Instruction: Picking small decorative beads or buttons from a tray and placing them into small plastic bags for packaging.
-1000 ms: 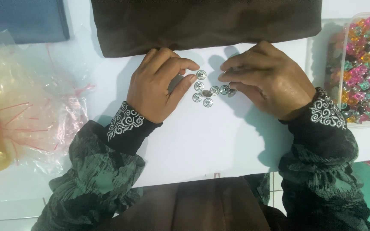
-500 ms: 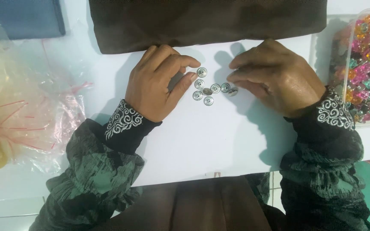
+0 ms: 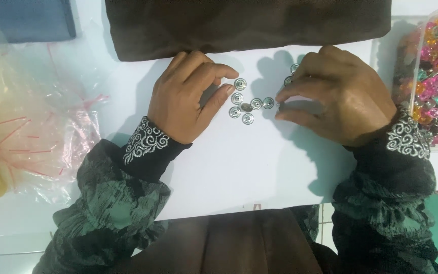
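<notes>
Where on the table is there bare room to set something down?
Bare white table lies below the metal studs, between the two sleeves down to the near edge. Crowded: studs between left hand and right hand, brown cloth above, plastic bags left, bead box right.

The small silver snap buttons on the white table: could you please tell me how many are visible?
8 snap buttons: six clustered between the left hand and right hand, two beside the right hand's upper fingers. More may be hidden beneath that hand.

At your far left on the counter (image 3: 290, 167) lies a heap of clear plastic bags (image 3: 31, 127) with thin red strips, tinted yellow-orange. At your right edge stands a clear plastic box (image 3: 434, 76) of multicoloured pieces.
</notes>
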